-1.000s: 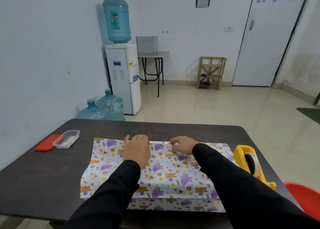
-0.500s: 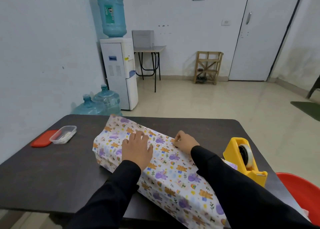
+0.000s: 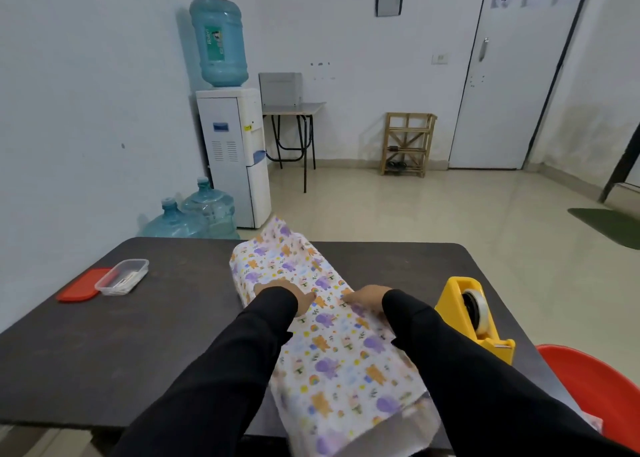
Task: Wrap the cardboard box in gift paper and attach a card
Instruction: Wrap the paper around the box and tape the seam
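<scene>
**Paper round the box, both ends still open, no card yet**

The cardboard box is hidden inside a white sheet of gift paper printed with purple and orange animals (image 3: 332, 352). The parcel lies on the dark matte table (image 3: 156, 335), running lengthwise from beyond the fingertips back toward the person's body.

Both hands sit on its top face, partway along. The left hand (image 3: 280, 292) lies on the paper near the parcel's left edge. The black sleeve covers most of it, so I cannot tell whether its fingers are flat or curled over the side. The right hand (image 3: 367, 299) is just beside it. Its fingers point across toward the left hand and press down on the paper, holding nothing that I can see.

Judged from this, the long wrap round the box is done, or is being held shut under the fingers. No tape is visible on the seam.

Beyond the fingertips, the far flap of paper (image 3: 280, 235) stands up loose and unfolded. Behind the wrists, the near end (image 3: 377, 432) gapes open and overhangs the table edge. Both ends still need folding and taping.

A yellow plastic tape dispenser with a clear roll (image 3: 474, 321) stands near the outer side of the right hand. Well out past the left hand are a small clear plastic tub (image 3: 123, 276) and, touching it, its flat red lid (image 3: 79, 285). The tub holds something pale that is too small to identify. No card shows on the parcel, so that step also remains.
</scene>
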